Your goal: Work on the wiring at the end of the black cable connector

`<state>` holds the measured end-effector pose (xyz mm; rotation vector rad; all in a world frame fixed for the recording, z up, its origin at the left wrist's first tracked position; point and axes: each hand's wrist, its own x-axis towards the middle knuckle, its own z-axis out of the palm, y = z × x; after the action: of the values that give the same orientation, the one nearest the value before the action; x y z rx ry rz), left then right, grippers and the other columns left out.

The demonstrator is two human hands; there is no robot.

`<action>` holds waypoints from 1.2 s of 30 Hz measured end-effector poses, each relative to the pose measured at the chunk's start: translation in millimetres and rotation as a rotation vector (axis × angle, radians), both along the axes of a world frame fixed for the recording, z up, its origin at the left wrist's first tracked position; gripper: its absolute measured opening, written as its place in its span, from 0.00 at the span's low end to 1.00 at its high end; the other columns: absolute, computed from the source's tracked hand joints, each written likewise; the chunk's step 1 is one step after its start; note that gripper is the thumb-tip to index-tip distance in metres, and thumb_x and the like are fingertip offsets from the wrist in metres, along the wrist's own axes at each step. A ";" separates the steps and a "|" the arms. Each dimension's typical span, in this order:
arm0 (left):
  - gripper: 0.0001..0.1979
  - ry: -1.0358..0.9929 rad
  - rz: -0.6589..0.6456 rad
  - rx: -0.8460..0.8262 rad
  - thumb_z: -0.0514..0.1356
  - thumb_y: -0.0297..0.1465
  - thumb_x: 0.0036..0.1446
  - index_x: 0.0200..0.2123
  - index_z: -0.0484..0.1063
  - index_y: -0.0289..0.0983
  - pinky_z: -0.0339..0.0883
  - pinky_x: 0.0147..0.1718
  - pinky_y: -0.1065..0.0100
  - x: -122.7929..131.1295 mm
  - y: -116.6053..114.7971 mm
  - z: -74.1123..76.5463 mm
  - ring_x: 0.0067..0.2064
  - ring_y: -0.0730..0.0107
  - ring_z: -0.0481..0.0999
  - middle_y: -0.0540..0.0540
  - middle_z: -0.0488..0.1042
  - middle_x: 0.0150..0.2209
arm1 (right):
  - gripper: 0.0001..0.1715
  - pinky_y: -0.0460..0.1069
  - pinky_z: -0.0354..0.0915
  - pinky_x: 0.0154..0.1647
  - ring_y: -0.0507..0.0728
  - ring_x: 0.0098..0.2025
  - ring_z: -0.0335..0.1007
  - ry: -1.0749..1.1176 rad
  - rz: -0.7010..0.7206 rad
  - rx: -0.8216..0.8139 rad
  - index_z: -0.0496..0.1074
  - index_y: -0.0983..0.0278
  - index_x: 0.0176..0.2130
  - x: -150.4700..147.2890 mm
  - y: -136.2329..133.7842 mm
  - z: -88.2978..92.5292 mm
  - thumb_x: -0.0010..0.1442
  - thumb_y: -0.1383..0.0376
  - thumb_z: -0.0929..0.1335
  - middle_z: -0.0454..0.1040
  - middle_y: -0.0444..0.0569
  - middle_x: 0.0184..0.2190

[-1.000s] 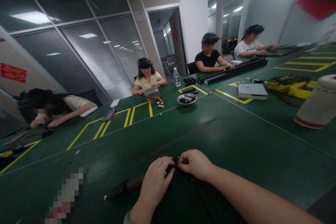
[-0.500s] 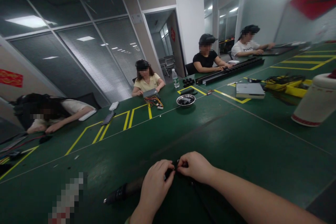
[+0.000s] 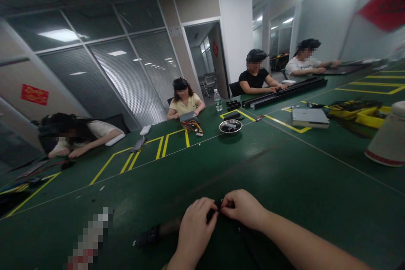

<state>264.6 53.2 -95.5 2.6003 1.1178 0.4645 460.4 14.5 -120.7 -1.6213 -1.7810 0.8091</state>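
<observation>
our left hand [image 3: 196, 225] and right hand [image 3: 242, 207] are close together over the green table [image 3: 268, 177]. our fingers curl in, but we cannot tell what they pinch. a tiny dark bit [image 3: 219, 208] sits between our fingertips. a dark round tool [image 3: 152, 235] lies beside our left hand. farther off is a shiny bowl [image 3: 230, 132].

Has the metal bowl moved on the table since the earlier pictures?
No. The metal bowl keeps its place against the yellow tape behind it; only the view has shifted.
</observation>
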 end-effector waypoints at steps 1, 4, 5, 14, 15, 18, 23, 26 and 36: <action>0.06 -0.003 0.004 -0.003 0.55 0.27 0.57 0.36 0.71 0.42 0.63 0.45 0.63 0.1 -0.6 0.5 0.45 0.64 0.71 0.49 0.74 0.42 | 0.10 0.43 0.59 0.29 0.52 0.30 0.72 0.004 0.003 -0.005 0.79 0.60 0.34 -0.1 -0.1 0.3 0.57 0.60 0.68 0.78 0.44 0.30; 0.07 -0.004 0.014 -0.005 0.55 0.27 0.57 0.36 0.71 0.42 0.63 0.44 0.64 -0.2 -1.3 0.5 0.44 0.65 0.71 0.50 0.74 0.41 | 0.09 0.43 0.60 0.30 0.52 0.30 0.72 0.007 0.002 -0.002 0.79 0.61 0.34 -0.9 -0.2 0.2 0.57 0.61 0.68 0.79 0.44 0.30; 0.07 -0.004 0.015 -0.003 0.55 0.27 0.57 0.36 0.71 0.42 0.63 0.44 0.65 -0.4 -1.3 0.1 0.44 0.65 0.71 0.50 0.73 0.41 | 0.09 0.43 0.60 0.30 0.52 0.30 0.72 0.006 0.001 0.004 0.79 0.61 0.34 -1.2 -0.1 -0.2 0.57 0.61 0.69 0.79 0.44 0.30; 0.08 -0.015 0.019 0.023 0.54 0.26 0.57 0.36 0.71 0.42 0.62 0.45 0.65 -1.2 -1.9 -4.2 0.44 0.65 0.71 0.50 0.73 0.41 | 0.08 0.43 0.59 0.29 0.52 0.29 0.72 0.018 -0.018 0.020 0.79 0.61 0.33 -2.7 0.0 -3.0 0.55 0.63 0.69 0.79 0.44 0.29; 0.08 -0.018 0.020 0.025 0.54 0.26 0.57 0.36 0.71 0.42 0.62 0.45 0.65 -1.1 -2.3 -4.1 0.44 0.66 0.71 0.50 0.73 0.41 | 0.08 0.43 0.59 0.29 0.52 0.30 0.72 0.025 -0.016 0.017 0.79 0.61 0.33 -2.8 0.0 -3.5 0.55 0.63 0.69 0.79 0.44 0.29; 0.08 -0.026 0.027 0.024 0.55 0.26 0.56 0.36 0.71 0.42 0.62 0.44 0.66 -0.9 -3.1 -3.2 0.44 0.67 0.71 0.51 0.73 0.41 | 0.08 0.43 0.60 0.29 0.52 0.30 0.72 0.040 -0.007 0.013 0.79 0.61 0.33 -3.0 0.0 -4.1 0.56 0.62 0.69 0.79 0.44 0.30; 0.07 -0.042 0.032 0.025 0.56 0.27 0.56 0.36 0.71 0.43 0.61 0.45 0.65 -1.1 -2.7 -4.1 0.44 0.66 0.71 0.51 0.73 0.41 | 0.08 0.43 0.60 0.30 0.52 0.30 0.72 0.012 -0.004 0.015 0.79 0.61 0.33 -3.2 -0.2 -1.6 0.56 0.64 0.68 0.79 0.44 0.30; 0.06 -0.048 0.024 0.031 0.56 0.26 0.55 0.36 0.70 0.43 0.61 0.45 0.65 -1.1 -2.2 -6.0 0.44 0.66 0.71 0.52 0.73 0.41 | 0.08 0.43 0.60 0.30 0.53 0.30 0.72 0.000 -0.013 0.004 0.79 0.61 0.32 -3.1 0.1 -2.6 0.55 0.64 0.69 0.79 0.45 0.29; 0.06 -0.028 0.049 0.041 0.55 0.26 0.56 0.35 0.70 0.41 0.61 0.44 0.64 2.2 -3.7 -4.1 0.43 0.64 0.70 0.50 0.72 0.39 | 0.09 0.43 0.59 0.28 0.52 0.29 0.72 0.022 -0.015 0.031 0.79 0.61 0.33 -2.5 2.5 -11.3 0.56 0.62 0.69 0.78 0.44 0.29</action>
<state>266.8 49.4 -99.7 2.5983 1.1773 0.5382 457.9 17.1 -132.0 -1.5976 -1.7565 0.7853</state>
